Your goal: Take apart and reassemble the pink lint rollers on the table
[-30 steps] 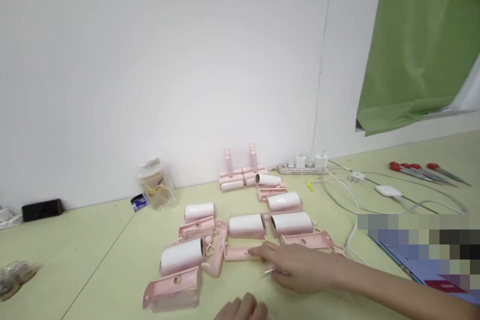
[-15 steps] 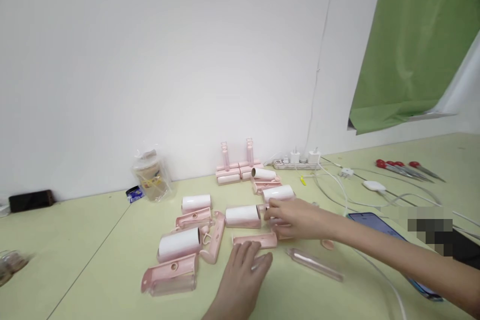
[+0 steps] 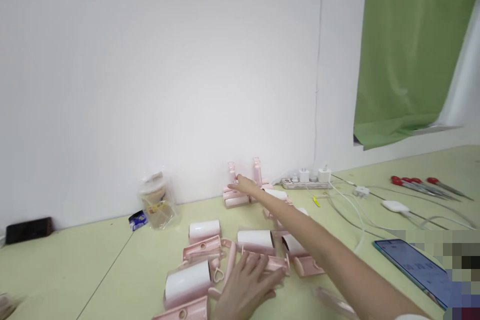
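Note:
My right hand stretches far across the table to the assembled pink lint rollers by the wall, fingers extended and touching them. My left hand lies flat with spread fingers on a pink roller cover near the table's front. Around it lie white paper rolls and pink handle and cover parts. A clear plastic tube lies under my right forearm.
A power strip with white chargers and loose cables sits at the wall. Red-handled scissors and a phone lie right. A plastic-wrapped jar and a black object stand left. A green cloth hangs at right.
My right hand has left the rolls in the middle and reached back to the rollers at the wall. My left hand has slid forward onto the pink cover. The camera has tilted up.

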{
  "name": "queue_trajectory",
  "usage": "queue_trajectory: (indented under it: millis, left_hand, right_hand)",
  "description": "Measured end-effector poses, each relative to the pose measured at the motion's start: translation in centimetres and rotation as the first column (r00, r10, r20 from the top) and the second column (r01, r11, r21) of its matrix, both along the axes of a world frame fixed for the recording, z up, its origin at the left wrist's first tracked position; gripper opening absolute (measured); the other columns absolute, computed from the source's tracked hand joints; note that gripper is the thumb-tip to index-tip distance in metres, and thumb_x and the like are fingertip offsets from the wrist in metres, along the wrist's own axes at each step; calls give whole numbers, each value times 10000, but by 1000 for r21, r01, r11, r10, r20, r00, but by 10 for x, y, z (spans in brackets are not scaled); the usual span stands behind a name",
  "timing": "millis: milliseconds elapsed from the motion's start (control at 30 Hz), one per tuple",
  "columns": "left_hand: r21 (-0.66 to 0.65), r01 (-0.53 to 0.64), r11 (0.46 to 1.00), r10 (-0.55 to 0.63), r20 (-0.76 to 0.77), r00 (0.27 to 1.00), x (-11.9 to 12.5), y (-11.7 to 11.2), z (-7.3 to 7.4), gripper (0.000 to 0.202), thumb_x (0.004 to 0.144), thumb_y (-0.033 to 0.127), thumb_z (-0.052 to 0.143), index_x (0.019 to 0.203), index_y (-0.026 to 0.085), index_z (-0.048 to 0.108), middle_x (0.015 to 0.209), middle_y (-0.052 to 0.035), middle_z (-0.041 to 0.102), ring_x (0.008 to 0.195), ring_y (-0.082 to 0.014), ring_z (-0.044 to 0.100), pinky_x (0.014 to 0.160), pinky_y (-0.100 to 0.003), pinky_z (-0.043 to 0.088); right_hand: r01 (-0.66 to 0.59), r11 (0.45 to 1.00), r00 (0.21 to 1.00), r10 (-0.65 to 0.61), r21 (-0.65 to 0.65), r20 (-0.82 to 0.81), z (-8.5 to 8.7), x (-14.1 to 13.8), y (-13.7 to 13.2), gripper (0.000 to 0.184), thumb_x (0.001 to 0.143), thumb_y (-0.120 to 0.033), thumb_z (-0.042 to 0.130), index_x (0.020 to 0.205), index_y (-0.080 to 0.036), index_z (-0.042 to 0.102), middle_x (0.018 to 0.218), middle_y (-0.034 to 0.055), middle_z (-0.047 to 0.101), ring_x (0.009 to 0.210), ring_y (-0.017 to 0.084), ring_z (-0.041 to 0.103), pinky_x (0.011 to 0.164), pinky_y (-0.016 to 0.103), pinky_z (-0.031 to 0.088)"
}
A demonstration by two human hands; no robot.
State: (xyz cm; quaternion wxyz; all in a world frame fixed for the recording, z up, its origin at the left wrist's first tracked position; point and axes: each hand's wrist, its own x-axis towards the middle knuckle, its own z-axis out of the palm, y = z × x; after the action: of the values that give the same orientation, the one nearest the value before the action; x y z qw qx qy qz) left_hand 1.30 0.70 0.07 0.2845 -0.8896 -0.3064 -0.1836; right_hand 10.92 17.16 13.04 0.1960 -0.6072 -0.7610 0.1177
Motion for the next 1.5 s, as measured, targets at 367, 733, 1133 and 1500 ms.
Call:
queue_trajectory:
  millis: [367,733,1133,1500]
  left_hand:
    - [189,112,976,-137,124,983,0,-16,8,467,840,515,416,1163,181,467,997,-3,631,914,-147,532,913,-273,328]
    - [-666,318,675,388,686,615,13,-81,-32,994,498,101,721,1304,209,150,1067,-95,520,1001,-254,553,896,-412,430]
    - [-817,86,570,593,481,645,-7,-78,-3,588,692,167,519,1243,182,316,1224,-125,414,1193,-286,352,995,-489,285]
    - [-527,848,63,832,496,247,12,-101,32,689,701,732,299,1011,177,565,771,-94,628,701,-238,601,693,-379,451]
  right_hand:
    - [-62,971,981,102,232,-166,22,33,-38,265,888,-359,458,1009,-141,550,950,45,595,812,163,582,714,345,474]
    - [-367,920,897,389,137,-208,-49,106,-221,184,765,-300,545,636,-175,506,537,-44,511,481,88,459,443,182,310]
    - [-23,988,581,138,154,-802,-18,130,-223,321,757,-507,530,801,-197,604,653,31,653,536,166,595,413,235,455]
    - [-710,704,629,619,-22,-471,-45,145,-237,315,768,-289,601,1079,-308,559,918,22,628,829,191,600,705,292,487]
